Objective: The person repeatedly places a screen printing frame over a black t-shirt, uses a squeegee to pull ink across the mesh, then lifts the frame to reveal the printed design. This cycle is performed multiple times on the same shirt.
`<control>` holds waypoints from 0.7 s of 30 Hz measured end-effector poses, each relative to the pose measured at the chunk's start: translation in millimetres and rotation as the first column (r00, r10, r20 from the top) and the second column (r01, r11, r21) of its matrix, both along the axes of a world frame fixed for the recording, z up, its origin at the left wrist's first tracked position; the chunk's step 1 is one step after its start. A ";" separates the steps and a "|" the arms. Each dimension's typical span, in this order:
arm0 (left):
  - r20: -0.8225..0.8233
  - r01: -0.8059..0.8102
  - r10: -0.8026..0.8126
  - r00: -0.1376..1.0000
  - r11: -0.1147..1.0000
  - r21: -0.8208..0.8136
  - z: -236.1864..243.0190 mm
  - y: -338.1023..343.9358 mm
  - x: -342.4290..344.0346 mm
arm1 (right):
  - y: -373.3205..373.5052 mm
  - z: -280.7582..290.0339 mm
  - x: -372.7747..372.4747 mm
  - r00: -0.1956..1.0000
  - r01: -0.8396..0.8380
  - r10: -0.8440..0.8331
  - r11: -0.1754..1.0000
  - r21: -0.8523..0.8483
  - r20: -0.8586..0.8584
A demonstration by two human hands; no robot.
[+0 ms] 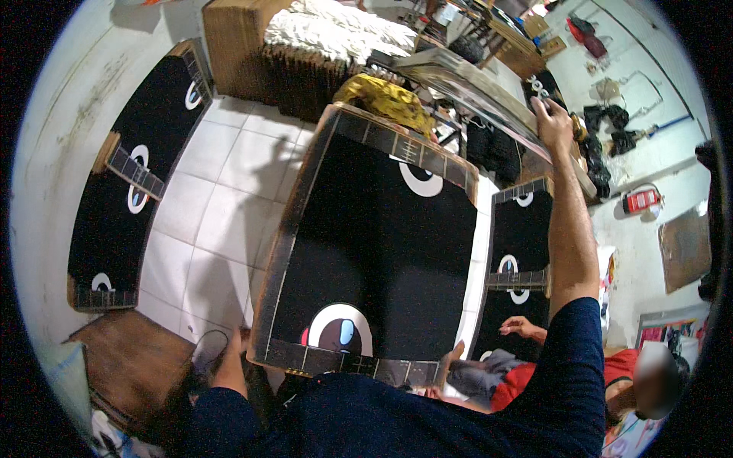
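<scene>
In front of me lies a large black cloth-like panel [382,252] printed with cartoon eyes, on a wood-edged board. My left hand [235,347] is low beside the board's near left corner, its fingers blurred and partly hidden; I cannot tell whether it grips the edge. My right hand [555,126] reaches far to the right, fingers apart, over the far end of a tilted grey wooden frame [489,90]. Its fingertips are near a small white thing [539,85] on a dark surface; I see nothing held in them.
Similar black printed boards stand at left [107,221] and right [523,237]. A person in red [504,389] is close on my right, a hand [523,328] raised. A yellow cloth [389,103] and a white fabric pile [328,32] lie beyond. A fire extinguisher [641,200] hangs on the wall.
</scene>
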State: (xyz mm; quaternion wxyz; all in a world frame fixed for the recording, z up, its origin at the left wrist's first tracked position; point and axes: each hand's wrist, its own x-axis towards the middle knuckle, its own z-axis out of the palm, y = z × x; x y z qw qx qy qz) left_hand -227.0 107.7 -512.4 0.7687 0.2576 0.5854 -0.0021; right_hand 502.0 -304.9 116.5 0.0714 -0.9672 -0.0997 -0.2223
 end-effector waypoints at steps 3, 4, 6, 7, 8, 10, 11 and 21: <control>-0.270 0.316 -0.273 0.923 0.940 0.130 -20.3 -56.9 -47.1 | -7.0 9.9 24.9 0.997 -0.005 0.008 0.999 0.036 -0.077; -0.266 0.433 -0.359 0.895 0.842 0.320 -18.8 -59.8 -45.5 | -8.6 9.3 31.2 1.000 0.007 -0.007 1.000 0.013 0.010; -0.364 0.648 -0.541 0.758 0.565 0.511 -4.1 -65.6 -36.2 | -12.2 9.5 40.8 1.000 -0.005 0.004 1.000 0.013 0.013; -0.431 0.719 -0.602 0.672 0.391 0.575 5.8 -65.5 -30.7 | -13.5 7.6 43.7 0.996 -0.035 0.035 0.999 0.006 0.085; -0.526 0.796 -0.640 0.560 0.239 0.557 15.7 -67.1 -26.3 | -15.8 9.2 46.3 0.995 -0.060 0.058 0.998 0.019 0.077; -0.787 0.909 -0.520 0.333 -0.044 0.414 33.6 -70.9 -20.8 | -20.4 12.3 48.9 0.984 -0.173 0.173 0.985 -0.001 0.047; -0.869 0.963 -0.478 0.129 -0.150 0.226 40.7 -73.7 -22.0 | -22.8 15.4 49.8 0.979 -0.201 0.201 0.971 0.126 0.013; -0.450 0.242 0.074 0.890 0.760 0.603 42.7 -60.3 -30.5 | -29.1 23.1 70.7 0.973 -0.230 0.230 0.973 0.027 0.009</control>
